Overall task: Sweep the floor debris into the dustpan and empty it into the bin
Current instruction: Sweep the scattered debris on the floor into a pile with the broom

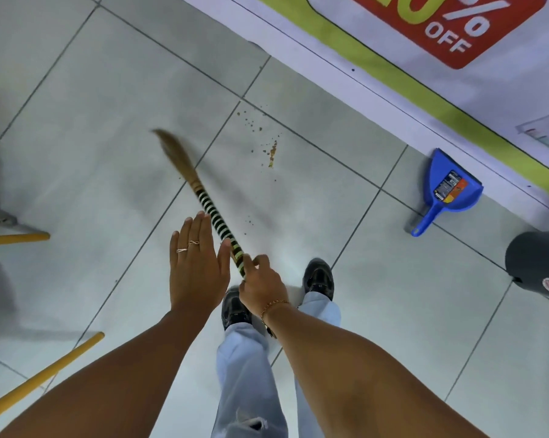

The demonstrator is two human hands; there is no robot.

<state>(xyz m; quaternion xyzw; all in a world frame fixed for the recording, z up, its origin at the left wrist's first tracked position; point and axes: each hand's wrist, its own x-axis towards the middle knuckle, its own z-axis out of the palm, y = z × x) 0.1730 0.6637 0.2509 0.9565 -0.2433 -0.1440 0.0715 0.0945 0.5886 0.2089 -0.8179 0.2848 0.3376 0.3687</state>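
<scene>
the right hand [262, 284] has its fingers wrapped around the near end of the broom [203, 197], whose striped, banded handle runs away and to the left, ending in a blurred straw brush on the pale tiled floor [77, 105]. the left hand [197, 263] hovers flat beside the handle, fingers spread wide, holding nothing. the debris [271, 151], a scatter of brown crumbs, lies right of the brush. the blue plastic dustpan [450, 192] sits further right by the wall; the dark rounded bin [542, 263] is nearer, at the right edge.
</scene>
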